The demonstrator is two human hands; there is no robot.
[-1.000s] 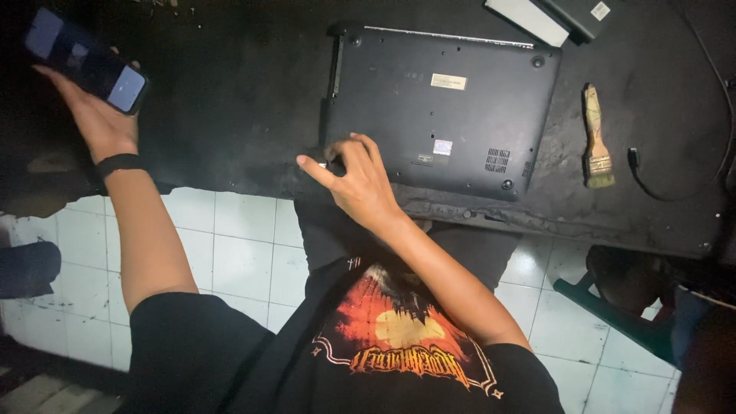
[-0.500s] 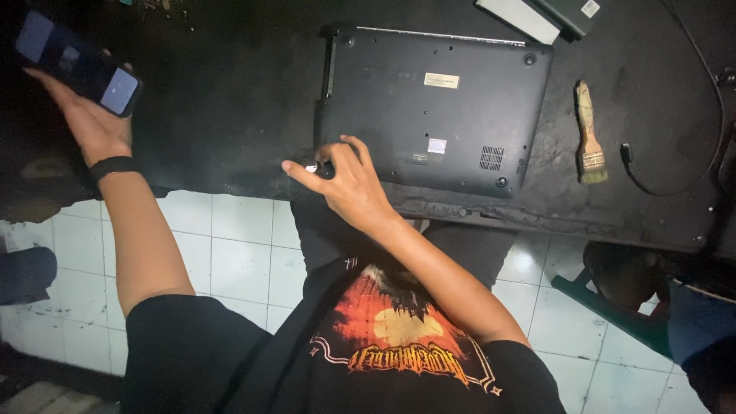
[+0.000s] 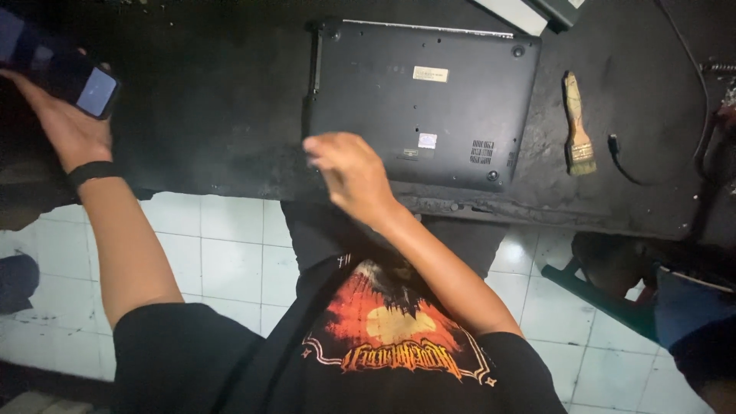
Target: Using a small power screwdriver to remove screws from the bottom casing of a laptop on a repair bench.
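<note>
A black laptop (image 3: 437, 92) lies upside down on the dark worktable (image 3: 199, 115), with its base cover facing up. My right hand (image 3: 353, 172) hovers over the laptop's near left corner, motion-blurred, fingers curled downward; whether it pinches anything is unclear. My left hand (image 3: 65, 126), with a black band on the wrist, is raised at the far left and holds a dark phone (image 3: 73, 77) whose screen glows at one end.
A wooden-handled paintbrush (image 3: 579, 130) lies right of the laptop, with a black cable end (image 3: 617, 153) beside it. Flat grey items (image 3: 529, 11) rest at the table's far edge. White tiled floor (image 3: 230, 253) shows below the table's front edge.
My right hand has shifted left along the laptop's near left corner and is now blurred. The small light item seen at its fingertips earlier is no longer distinct. The phone hand stays raised.
</note>
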